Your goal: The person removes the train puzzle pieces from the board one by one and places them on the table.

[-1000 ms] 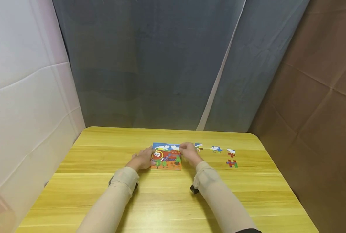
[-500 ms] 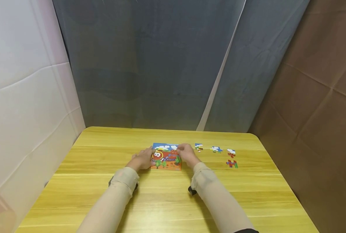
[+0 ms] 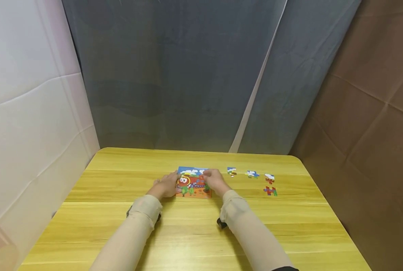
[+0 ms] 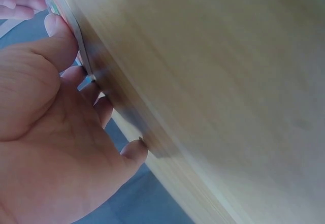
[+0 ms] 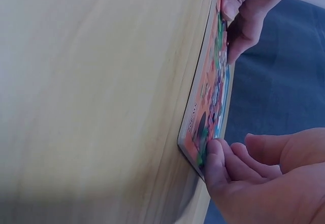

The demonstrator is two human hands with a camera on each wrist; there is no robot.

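Observation:
A jigsaw puzzle board [image 3: 197, 191] with a red cartoon train, clouds and green plants lies flat on the table. My left hand [image 3: 167, 185] grips its left edge, the thumb [image 4: 62, 38] on the picture and the fingers along the side. At the upper right part of the board is my right hand [image 3: 216, 180]; its thumb and fingers are drawn together in a pinch at the picture's surface. The puzzle piece in that pinch is mostly hidden by the fingers. In the right wrist view the right thumb [image 5: 216, 155] meets the board near its corner.
Several loose puzzle pieces lie right of the board: a blue-and-white piece [image 3: 252, 174], a corner-like piece [image 3: 231, 171], a cloud-and-red piece [image 3: 269, 178] and a red-green piece [image 3: 270, 191]. The yellow wood table [image 3: 194, 233] ends before a grey curtain [image 3: 188, 75].
My right hand has moved left and slightly nearer, from the board's upper right edge onto the picture. My left hand stays in place, and the loose pieces have not moved.

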